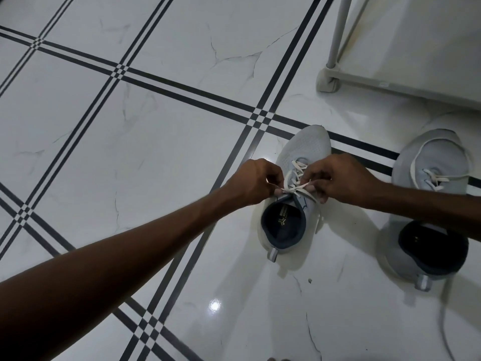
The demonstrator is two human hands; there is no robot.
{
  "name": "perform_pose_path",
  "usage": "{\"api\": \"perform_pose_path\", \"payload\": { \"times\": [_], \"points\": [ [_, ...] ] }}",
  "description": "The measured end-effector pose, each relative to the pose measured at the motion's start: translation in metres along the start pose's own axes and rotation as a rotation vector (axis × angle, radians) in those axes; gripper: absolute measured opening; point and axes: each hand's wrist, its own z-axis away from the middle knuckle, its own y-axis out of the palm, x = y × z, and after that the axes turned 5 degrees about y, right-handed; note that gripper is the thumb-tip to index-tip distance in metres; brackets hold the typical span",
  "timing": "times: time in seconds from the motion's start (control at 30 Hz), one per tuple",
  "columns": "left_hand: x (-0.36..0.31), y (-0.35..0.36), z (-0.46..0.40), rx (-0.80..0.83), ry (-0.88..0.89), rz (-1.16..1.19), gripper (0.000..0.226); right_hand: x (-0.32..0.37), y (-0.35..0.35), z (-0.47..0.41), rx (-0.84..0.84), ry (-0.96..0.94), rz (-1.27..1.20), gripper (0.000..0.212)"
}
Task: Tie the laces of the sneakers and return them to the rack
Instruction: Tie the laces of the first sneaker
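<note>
Left hand (253, 182): we pinch the lace (295, 187), mid-frame.
Right hand (338, 178): we pinch its other end.
Sneaker (303, 152): on floor (156, 139).

The floor (156, 126) was glossy white marble-veined tile crossed by triple black stripes. Both sneakers, one at centre (302, 152) and one at three o'clock (437, 157), were pale grey-blue with dark navy linings and off-white laces (295, 175). The rack (335, 61) at one o'clock was light beige-grey.
</note>
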Motion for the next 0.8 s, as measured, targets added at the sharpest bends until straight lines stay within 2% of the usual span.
{"api": "perform_pose_path", "payload": {
  "times": [0.1, 0.3, 0.5, 0.63, 0.73, 0.8],
  "points": [
    [0.001, 0.0, 0.0, 0.007, 0.006, 0.054, 0.006, -0.005, 0.002, -0.003, 0.015, 0.067, -0.069, 0.016],
    [0.011, 0.003, 0.004, 0.021, -0.032, 0.113, 0.006, -0.007, 0.006, -0.012, 0.059, 0.095, -0.008, 0.027],
    [0.013, 0.006, 0.01, 0.067, -0.111, 0.183, 0.006, -0.009, 0.006, -0.011, 0.072, 0.144, 0.039, 0.027],
    [0.015, 0.002, 0.01, 0.045, -0.159, 0.249, 0.009, -0.004, 0.003, -0.015, 0.036, 0.108, 0.081, 0.018],
    [0.013, -0.01, 0.003, 0.111, -0.151, 0.163, 0.01, -0.001, -0.003, -0.014, 0.039, 0.098, 0.07, 0.012],
    [0.009, -0.023, -0.007, 0.157, -0.134, -0.012, 0.023, 0.0, -0.014, -0.006, 0.045, 0.075, 0.034, 0.017]
  ]
}}
